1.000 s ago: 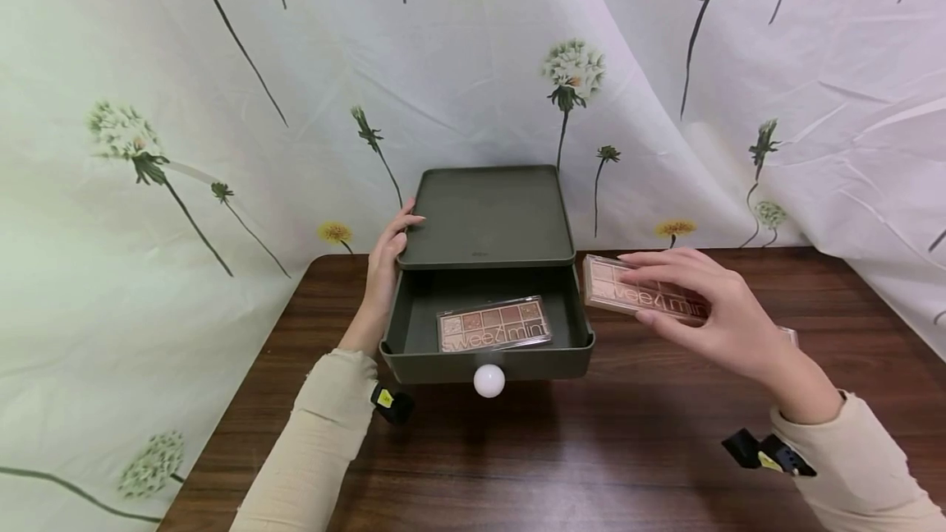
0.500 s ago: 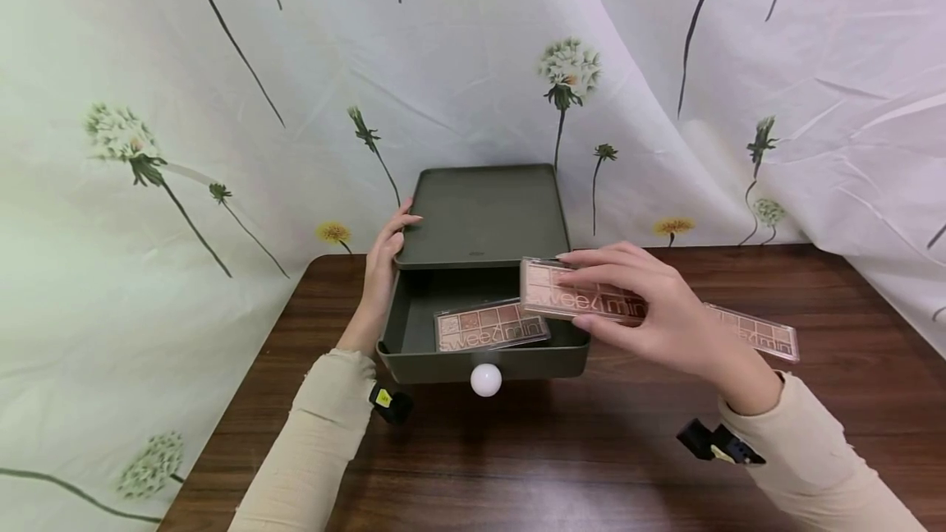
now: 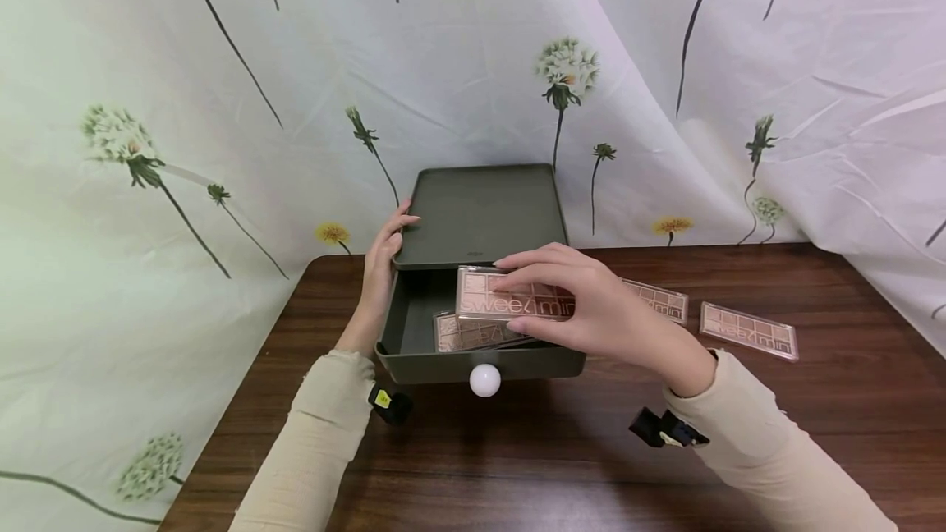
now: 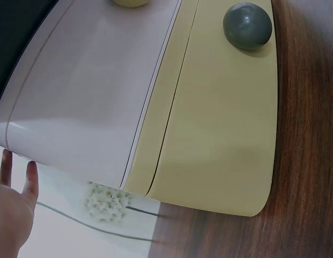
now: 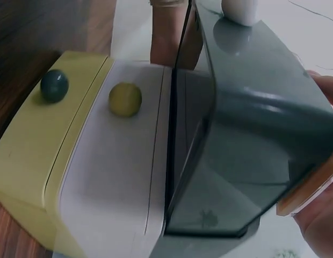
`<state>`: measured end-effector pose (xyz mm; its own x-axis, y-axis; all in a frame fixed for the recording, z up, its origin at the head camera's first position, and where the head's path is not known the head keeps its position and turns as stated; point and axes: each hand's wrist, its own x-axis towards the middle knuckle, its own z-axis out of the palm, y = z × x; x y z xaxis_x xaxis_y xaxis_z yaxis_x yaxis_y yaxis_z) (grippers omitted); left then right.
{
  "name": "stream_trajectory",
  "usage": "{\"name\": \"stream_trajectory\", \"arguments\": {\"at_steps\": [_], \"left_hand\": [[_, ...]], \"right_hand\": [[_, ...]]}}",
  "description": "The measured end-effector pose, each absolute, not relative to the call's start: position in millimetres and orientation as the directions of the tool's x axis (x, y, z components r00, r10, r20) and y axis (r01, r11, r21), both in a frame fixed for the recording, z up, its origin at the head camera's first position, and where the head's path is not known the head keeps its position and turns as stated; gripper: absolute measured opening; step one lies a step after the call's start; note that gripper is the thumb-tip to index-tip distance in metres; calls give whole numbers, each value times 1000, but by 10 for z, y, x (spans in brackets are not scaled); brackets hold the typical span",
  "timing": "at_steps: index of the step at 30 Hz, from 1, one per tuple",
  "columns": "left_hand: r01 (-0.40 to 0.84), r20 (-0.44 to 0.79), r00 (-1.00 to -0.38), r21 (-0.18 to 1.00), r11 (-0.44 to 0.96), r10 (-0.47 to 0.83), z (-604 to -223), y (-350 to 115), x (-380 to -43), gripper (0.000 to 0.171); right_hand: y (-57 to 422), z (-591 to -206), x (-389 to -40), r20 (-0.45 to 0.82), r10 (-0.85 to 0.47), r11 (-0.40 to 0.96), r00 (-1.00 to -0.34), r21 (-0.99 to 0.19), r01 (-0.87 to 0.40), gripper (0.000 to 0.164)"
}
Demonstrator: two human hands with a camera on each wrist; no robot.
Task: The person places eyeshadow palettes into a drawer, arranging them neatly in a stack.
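Observation:
My right hand (image 3: 602, 306) pinches an eyeshadow palette (image 3: 476, 294) by its edges, with thumb below and fingers above. This palette hangs over the pulled-out dark green drawer (image 3: 424, 368) of a small drawer unit. Inside the drawer lies another eyeshadow palette (image 3: 461, 337), partly covered by the held one. My left hand (image 3: 378, 273) rests on the unit's left side, its fingers extended near the top edge. In the left wrist view, two fingertips touch the white section (image 4: 91, 97). The held palette's edge (image 5: 309, 191) shows beside the dark drawer in the right wrist view.
Two more eyeshadow palettes (image 3: 750, 331) lie on the brown wooden table (image 3: 813, 425) at the right. Below the dark drawer sit a white drawer (image 5: 113, 156) with a yellow knob and a yellow drawer (image 4: 220, 129) with a green knob. A dandelion-print cloth (image 3: 473, 64) hangs behind.
My right hand has carried the held palette leftward, from beside the unit to over the drawer. The palettes on the table have come into sight. My left hand has stayed put.

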<state>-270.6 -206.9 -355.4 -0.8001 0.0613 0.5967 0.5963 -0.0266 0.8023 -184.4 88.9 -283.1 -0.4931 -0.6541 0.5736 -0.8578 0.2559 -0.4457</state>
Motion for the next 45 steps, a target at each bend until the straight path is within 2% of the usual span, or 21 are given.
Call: {"name": "stream_trajectory", "arguments": {"at_steps": [10, 19, 30, 37, 45], "left_hand": [[592, 592, -803, 805, -23, 58, -3559, -2074, -2712, 35], [594, 594, -802, 804, -27, 62, -3549, -2071, -2715, 36], [586, 586, -808, 810, -30, 65, -3561, -2082, -2714, 35], [579, 580, -812, 815, -28, 62, -3562, -2081, -2716, 34], [584, 584, -809, 811, -28, 63, -3557, -2074, -2721, 33]], "right_hand": [[677, -2783, -1888, 422, -719, 337, -552, -482, -808, 35], [594, -2807, -1956, 293, -782, 393, -549, -452, -801, 36], [541, -2783, -1988, 186, -795, 470, -577, -413, -780, 43], [510, -2780, -2007, 162, -819, 475, -550, -346, -809, 49], [540, -2763, -2005, 153, -822, 471, -549, -359, -806, 49]]}}
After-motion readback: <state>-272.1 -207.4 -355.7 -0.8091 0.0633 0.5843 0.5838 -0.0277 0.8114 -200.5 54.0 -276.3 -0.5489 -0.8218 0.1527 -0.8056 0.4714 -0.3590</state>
